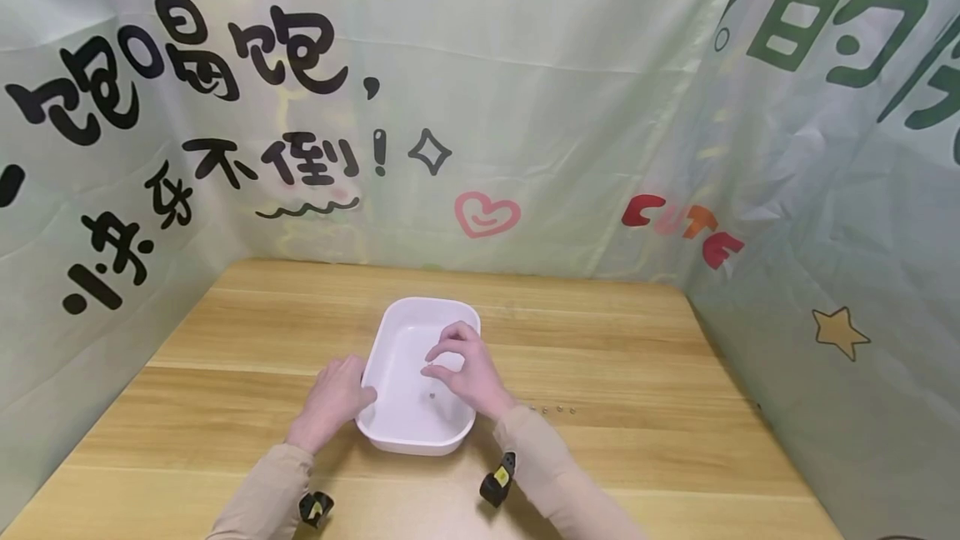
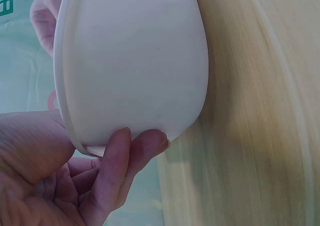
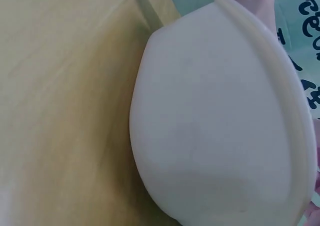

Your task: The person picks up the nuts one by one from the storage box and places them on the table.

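Note:
A white rectangular basin [image 1: 396, 348] with rounded corners stands on the table. My left hand [image 1: 337, 394] grips its left rim, the thumb over the edge and the fingers against the outer wall, as the left wrist view shows. Above the right half of the basin is my right hand [image 1: 468, 369], thumb and forefinger bent toward each other with a small gap between their tips. One tiny greyish piece [image 1: 432, 396] shows inside the basin below those fingertips. In the right wrist view the basin's outer wall [image 3: 210, 111] hides the right fingers.
Several tiny metallic pieces [image 1: 559, 409] lie in a row on the wooden table [image 1: 600, 340], right of the basin and beside the right forearm. Printed cloth [image 1: 562, 132] hangs around the table's back and sides. Both wrists carry small black devices [image 1: 498, 480].

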`<state>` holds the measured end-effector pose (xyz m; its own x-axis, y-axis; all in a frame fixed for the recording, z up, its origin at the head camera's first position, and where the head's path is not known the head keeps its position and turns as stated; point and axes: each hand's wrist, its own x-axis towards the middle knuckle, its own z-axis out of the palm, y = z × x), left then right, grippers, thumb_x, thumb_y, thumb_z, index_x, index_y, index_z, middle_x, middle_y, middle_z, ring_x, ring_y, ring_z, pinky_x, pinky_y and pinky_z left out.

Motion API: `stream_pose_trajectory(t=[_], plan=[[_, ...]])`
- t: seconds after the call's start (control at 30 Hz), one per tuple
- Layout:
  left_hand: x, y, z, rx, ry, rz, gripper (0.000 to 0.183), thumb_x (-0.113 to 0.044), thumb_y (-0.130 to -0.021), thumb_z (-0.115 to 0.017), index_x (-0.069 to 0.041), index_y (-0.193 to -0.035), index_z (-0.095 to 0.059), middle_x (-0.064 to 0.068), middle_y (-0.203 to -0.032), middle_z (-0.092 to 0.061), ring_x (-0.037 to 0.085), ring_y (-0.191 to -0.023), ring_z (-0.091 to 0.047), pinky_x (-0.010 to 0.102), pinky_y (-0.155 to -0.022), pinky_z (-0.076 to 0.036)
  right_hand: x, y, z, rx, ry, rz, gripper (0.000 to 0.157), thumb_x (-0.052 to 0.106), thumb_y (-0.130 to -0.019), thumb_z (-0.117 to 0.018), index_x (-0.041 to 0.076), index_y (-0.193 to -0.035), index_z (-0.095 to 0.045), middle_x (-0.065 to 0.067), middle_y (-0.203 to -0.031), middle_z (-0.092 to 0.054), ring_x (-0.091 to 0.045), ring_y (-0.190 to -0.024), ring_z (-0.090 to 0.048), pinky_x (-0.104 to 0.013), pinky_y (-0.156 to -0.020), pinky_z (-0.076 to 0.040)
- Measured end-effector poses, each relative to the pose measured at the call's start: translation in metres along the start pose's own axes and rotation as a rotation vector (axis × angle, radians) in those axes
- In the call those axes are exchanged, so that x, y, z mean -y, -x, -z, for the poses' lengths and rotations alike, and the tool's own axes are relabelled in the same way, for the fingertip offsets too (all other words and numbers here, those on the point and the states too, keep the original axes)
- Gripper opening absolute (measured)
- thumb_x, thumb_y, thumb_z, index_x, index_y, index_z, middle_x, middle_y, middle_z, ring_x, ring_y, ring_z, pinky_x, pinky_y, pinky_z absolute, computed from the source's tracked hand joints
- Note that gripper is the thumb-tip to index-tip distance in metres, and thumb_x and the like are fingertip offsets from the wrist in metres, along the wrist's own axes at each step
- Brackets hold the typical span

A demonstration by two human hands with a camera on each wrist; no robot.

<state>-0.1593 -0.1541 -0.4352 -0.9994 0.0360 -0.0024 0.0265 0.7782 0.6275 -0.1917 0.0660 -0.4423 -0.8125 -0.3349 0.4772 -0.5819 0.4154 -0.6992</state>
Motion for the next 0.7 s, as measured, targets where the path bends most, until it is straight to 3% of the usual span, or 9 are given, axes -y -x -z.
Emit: stream_pose_trajectory(t=[0.23,0.4,0.7], plan=[[0.000,0.000,0.000,0.002,0.006,0.000,0.011,0.001,-0.074,-0.062,0.002,-0.083,-0.066,0.007,-0.067,-0.062,0.017,-0.055,-0.056,0.027,-0.049,-0.046,0.002,0.009,0.007,-0.107,-0.115,-0.048,0.011,0.005,-0.075,-0.084,0.005,-0.084,-0.076,-0.007,-0.102,-0.056,-0.024,-0.105,-0.053,-0.031,-0.102,-0.045],[0.001,-0.001,0.000,-0.005,-0.004,-0.010,0.006,0.000,-0.073,-0.062,0.000,-0.079,-0.064,0.006,-0.065,-0.060,0.017,-0.054,-0.055,0.027,-0.049,-0.044,-0.003,0.018,0.015,-0.202,-0.115,-0.023,0.013,0.005,-0.074,-0.085,0.006,-0.084,-0.076,-0.009,-0.101,-0.057,-0.026,-0.106,-0.054,-0.036,-0.106,-0.043],[0.001,-0.001,0.000,-0.004,-0.011,-0.018,0.004,-0.001,-0.073,-0.062,0.001,-0.076,-0.063,0.005,-0.063,-0.057,0.017,-0.053,-0.052,0.027,-0.049,-0.041,-0.007,0.032,0.032,-0.281,-0.122,-0.106,0.017,0.003,-0.072,-0.085,0.007,-0.085,-0.076,-0.016,-0.108,-0.056,-0.028,-0.108,-0.052,-0.032,-0.105,-0.041]])
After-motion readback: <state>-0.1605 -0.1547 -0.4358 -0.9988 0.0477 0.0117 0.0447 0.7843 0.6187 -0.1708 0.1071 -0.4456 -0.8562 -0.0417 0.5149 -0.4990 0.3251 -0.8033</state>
